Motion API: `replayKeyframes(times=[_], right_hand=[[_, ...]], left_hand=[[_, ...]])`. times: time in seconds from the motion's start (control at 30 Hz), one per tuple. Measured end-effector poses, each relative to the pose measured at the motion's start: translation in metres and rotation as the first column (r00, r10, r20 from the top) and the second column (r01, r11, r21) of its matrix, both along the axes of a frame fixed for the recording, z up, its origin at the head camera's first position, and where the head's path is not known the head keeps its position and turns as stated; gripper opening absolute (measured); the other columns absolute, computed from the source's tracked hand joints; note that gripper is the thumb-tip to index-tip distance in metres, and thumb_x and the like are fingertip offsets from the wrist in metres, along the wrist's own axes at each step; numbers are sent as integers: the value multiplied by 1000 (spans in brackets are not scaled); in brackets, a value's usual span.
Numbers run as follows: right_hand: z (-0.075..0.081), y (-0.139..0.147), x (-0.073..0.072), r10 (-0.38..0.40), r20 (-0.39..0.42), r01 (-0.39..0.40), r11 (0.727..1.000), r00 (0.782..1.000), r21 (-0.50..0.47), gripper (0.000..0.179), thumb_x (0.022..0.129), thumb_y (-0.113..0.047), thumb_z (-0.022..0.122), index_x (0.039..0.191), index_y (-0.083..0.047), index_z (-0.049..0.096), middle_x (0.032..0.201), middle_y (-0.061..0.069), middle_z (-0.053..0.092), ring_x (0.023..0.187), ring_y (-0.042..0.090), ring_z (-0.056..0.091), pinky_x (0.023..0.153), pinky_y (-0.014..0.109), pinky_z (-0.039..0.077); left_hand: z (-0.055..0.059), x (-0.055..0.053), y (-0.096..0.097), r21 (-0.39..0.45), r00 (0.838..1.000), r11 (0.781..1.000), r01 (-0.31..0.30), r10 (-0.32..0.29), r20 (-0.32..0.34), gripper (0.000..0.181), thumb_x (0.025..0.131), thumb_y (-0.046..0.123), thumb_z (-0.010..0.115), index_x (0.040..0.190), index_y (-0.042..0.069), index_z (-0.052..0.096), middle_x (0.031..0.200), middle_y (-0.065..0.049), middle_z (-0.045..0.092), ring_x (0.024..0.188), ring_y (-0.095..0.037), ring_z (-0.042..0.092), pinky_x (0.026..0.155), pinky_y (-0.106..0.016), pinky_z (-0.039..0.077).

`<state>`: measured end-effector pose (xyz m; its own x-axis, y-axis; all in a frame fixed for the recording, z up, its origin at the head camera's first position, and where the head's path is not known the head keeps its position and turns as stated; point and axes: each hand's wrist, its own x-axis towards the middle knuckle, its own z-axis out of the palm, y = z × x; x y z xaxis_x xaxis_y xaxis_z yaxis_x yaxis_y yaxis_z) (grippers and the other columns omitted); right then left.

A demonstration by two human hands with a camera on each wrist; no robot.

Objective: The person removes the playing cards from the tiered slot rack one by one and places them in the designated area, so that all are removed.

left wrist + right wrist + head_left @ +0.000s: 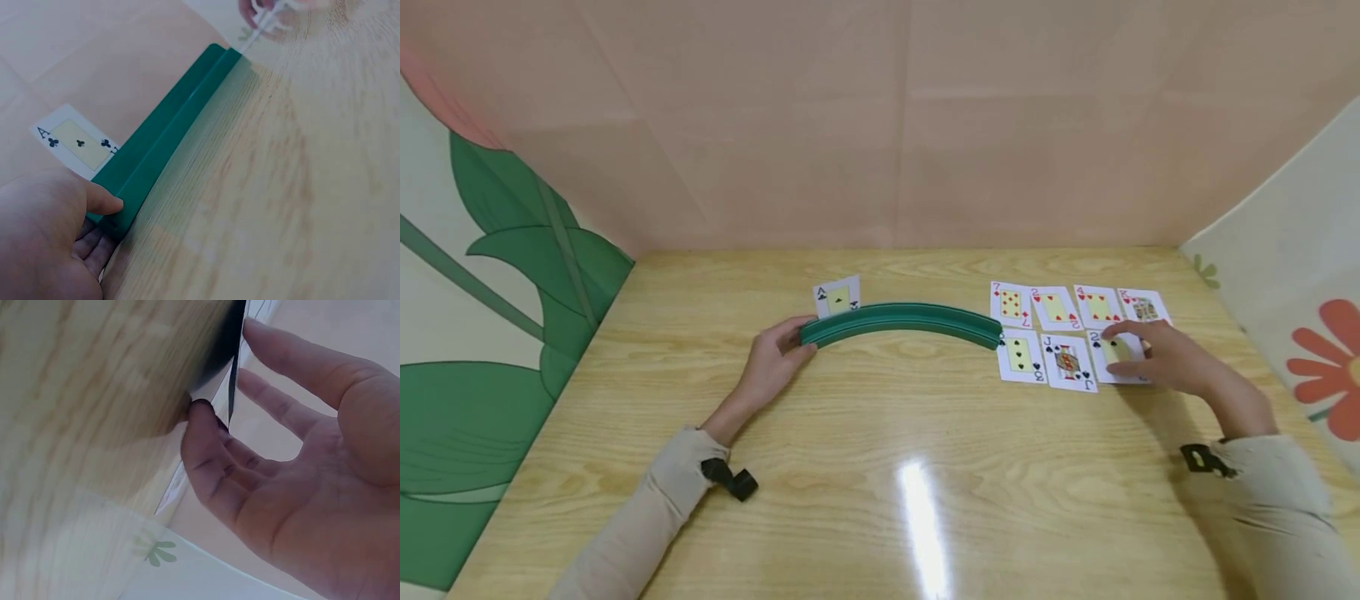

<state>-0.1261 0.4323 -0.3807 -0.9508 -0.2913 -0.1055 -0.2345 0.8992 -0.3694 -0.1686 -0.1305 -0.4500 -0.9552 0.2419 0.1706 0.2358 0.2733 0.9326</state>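
My left hand (771, 357) grips the left end of a green curved card holder (902, 316), thumb on its front face in the left wrist view. Standing in the holder near that end is an ace of clubs (835, 297). My right hand (1176, 360) is over at the right, pinching a black two (1099, 354) by its edges between thumb and fingers. The right wrist view shows this card (234, 394) edge-on and raised off the table. A jack (1067, 362) lies just left of it.
Behind the two lie red cards: a seven of diamonds (1011, 305), a two (1054, 307), a four (1099, 306) and a king (1144, 308), partly covered by my right hand. Another black card (1021, 356) touches the holder's right end. A pink wall (895, 125) rises behind the wooden table (850, 467).
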Motion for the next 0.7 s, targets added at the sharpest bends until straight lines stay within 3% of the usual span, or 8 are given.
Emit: replayKeyframes(times=[0.13,0.37,0.7], right_hand=[[2,-2,1,-9,21,9,1000,1000,25,55,86,-25,79,132,-3,56,82,7,52,76,22,43,65,34,37],[6,-7,2,-2,11,0,996,1000,91,59,85,-26,81,132,0,58,83,8,57,86,29,49,69,39,41],[10,-14,2,14,28,-17,991,1000,130,61,84,-24,80,132,6,58,69,2,43,63,15,39,61,32,36]], left_hand=[[1,0,0,-1,1000,1000,-4,4,-4,38,94,0,66,132,5,62,133,-14,63,124,-25,58,105,-42,47],[0,1,-1,-7,1000,1000,-4,4,-3,39,94,1,66,133,4,61,134,-14,62,124,-26,58,106,-42,47],[2,1,-1,-14,1000,1000,-5,5,-1,39,94,1,66,133,6,62,133,-14,62,123,-25,59,104,-41,48]])
